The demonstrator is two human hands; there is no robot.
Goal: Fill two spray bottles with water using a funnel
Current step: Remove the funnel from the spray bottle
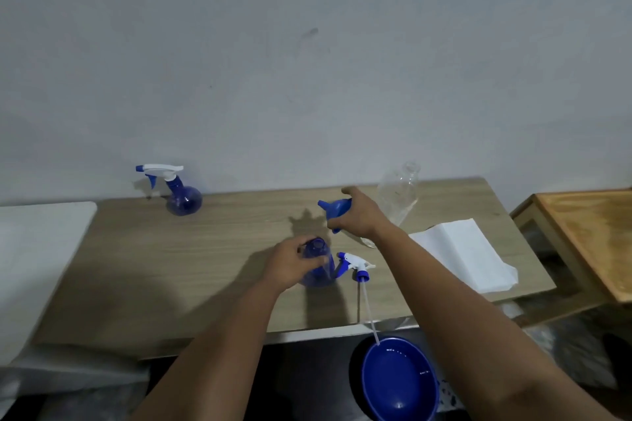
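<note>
Two hands over wood-grain table (205, 249) against grey wall (307, 61). Left hand (294, 265) curled round open blue spray bottle (319, 263); right hand (362, 215) gripped blue funnel (337, 210). Detached trigger head (355, 265) beside bottle; capped spray bottle (179, 193) far left; blue basin (400, 379) below the table's edge.

A folded white cloth (465, 256) lies on the wooden table (171, 267), a wooden stand (588, 236) beside it

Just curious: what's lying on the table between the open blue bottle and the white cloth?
The head view shows the unscrewed spray head there, beside the open bottle, left of the cloth.
</note>
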